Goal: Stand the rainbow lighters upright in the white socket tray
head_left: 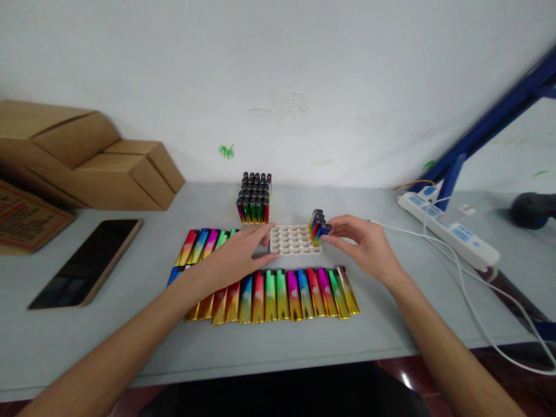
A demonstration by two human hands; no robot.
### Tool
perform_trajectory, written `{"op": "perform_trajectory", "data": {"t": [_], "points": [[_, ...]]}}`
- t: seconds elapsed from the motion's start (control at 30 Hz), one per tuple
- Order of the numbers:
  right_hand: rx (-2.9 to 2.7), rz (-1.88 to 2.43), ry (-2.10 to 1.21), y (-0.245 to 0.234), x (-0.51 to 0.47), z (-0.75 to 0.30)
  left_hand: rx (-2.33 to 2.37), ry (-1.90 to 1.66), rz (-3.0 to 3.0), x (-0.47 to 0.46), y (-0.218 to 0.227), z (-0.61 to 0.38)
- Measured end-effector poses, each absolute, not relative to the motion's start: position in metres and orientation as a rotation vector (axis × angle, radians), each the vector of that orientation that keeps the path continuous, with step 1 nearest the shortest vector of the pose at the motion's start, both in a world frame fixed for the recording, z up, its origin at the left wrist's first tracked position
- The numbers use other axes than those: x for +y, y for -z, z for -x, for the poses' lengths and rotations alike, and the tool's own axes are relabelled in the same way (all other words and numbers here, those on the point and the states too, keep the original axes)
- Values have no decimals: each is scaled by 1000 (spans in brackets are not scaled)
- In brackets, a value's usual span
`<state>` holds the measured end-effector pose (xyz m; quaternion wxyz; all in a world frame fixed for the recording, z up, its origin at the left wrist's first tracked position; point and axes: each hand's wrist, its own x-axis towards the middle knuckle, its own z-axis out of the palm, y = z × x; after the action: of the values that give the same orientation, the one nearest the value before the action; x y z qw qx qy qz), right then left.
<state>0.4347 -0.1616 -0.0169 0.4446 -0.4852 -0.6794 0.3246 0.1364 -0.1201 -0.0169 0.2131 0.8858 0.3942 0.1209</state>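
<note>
A white tray with rows of round-cornered holes lies on the table in front of me. Several lighters with black tops stand upright along its right edge. My right hand pinches the nearest of these, a blue and gold lighter, between thumb and fingers. At the tray's left edge, my left hand holds it with thumb and fingers on its near and far corners. Close to me lies a row of shiny multicoloured lighters. Another row of lighters is partly hidden behind my left hand and forearm.
Behind the tray stands a filled block of upright lighters. On the left are a phone and cardboard boxes. A white power strip with loose cables and a blue metal frame occupy the right side.
</note>
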Motion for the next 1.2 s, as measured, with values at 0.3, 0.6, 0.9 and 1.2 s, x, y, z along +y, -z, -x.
{"op": "perform_trajectory", "data": {"t": [0.3,0.6,0.9,1.2], "points": [[-1892,1252,-677,15,-159,-438,1104,-347,-2449,-120,18,-137],[-1910,1323,-672,13,-158,-440,1102,-352,-2450,-120,17,-137],[-1970,1619,-494,1,-194,-455,1081,-355,-2453,-120,17,-136],[-1856,1760,-557,17,-231,-442,1091,-353,-2453,-120,19,-137]]}}
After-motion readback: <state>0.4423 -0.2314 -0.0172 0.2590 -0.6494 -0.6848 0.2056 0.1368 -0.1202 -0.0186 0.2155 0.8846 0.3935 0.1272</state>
